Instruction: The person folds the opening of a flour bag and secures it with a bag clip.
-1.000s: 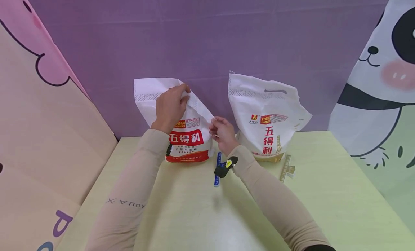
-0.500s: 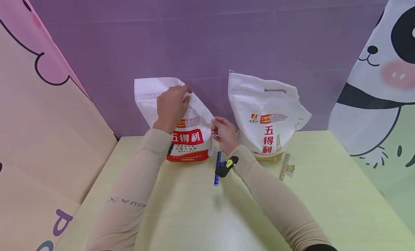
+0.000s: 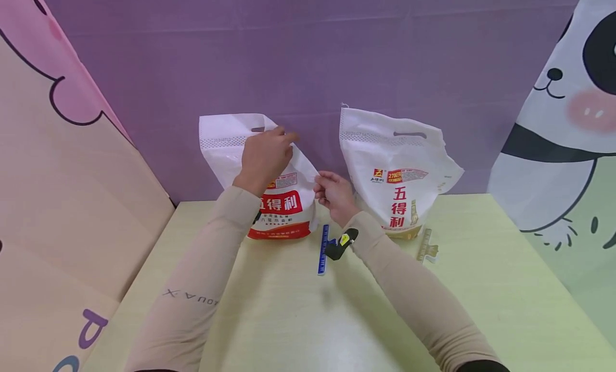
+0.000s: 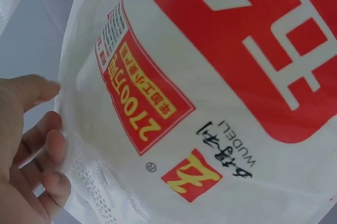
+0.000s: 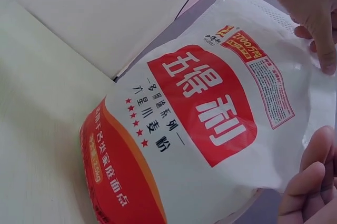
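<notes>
A white flour bag with red print [image 3: 284, 230] stands upright at the back left in the head view, its top right edge folded down in a slant. My right hand [image 3: 334, 195] pinches the bag's right corner. At the upper part of the same bag is my left hand [image 3: 267, 158], fingers relaxed and touching the slanted edge. The left wrist view shows the left fingertips [image 4: 57, 187] against the bag's edge, thumb apart. A blue clip [image 3: 323, 249] lies on the table just below my right wrist.
A second white flour bag [image 3: 399, 153] with a handle slot stands to the right. In front of it lies a beige clip [image 3: 425, 247]. The pale table [image 3: 298, 318] meets a purple backdrop [image 3: 308, 51] behind the bags and a printed panel [image 3: 62, 190] at left.
My left hand has moved right along the bag's top, uncovering the handle slot and loosening its fingers. My right hand stays at the corner. Both clips and the second bag keep their places.
</notes>
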`<state>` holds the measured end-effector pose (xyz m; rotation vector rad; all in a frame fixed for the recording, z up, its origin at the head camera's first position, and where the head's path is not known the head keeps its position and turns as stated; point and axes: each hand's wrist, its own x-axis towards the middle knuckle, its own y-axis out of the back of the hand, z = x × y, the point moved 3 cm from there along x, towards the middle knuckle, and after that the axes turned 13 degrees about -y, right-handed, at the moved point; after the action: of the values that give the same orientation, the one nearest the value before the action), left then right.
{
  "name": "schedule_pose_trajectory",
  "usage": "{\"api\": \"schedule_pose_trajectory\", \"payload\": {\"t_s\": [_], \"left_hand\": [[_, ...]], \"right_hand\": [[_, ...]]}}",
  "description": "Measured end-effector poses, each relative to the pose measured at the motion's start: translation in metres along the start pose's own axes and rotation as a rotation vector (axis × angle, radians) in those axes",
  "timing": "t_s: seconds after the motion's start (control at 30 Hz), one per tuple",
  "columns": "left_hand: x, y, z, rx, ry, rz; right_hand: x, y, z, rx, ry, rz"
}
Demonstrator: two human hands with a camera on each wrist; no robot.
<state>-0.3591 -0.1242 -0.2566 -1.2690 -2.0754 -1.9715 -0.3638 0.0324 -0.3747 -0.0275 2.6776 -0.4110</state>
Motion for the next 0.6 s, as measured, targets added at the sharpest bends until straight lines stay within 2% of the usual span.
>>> {"api": "schedule_pose_trajectory", "payload": {"t_s": [0.2,0.37,0.6], "left_hand": [[0.000,-0.002,0.002,0.037,-0.004,-0.048],[-0.001,-0.002,0.002,0.032,-0.007,-0.062],[-0.001,-0.002,0.002,0.034,-0.018,-0.116]], "right_hand": [[-0.002,-0.002,-0.007,-0.062,0.017,0.007],[-0.003,-0.007,-0.012,-0.089,0.051,0.009],[-0.007,-0.013,-0.015,-0.152,0.048,0.005]]}}
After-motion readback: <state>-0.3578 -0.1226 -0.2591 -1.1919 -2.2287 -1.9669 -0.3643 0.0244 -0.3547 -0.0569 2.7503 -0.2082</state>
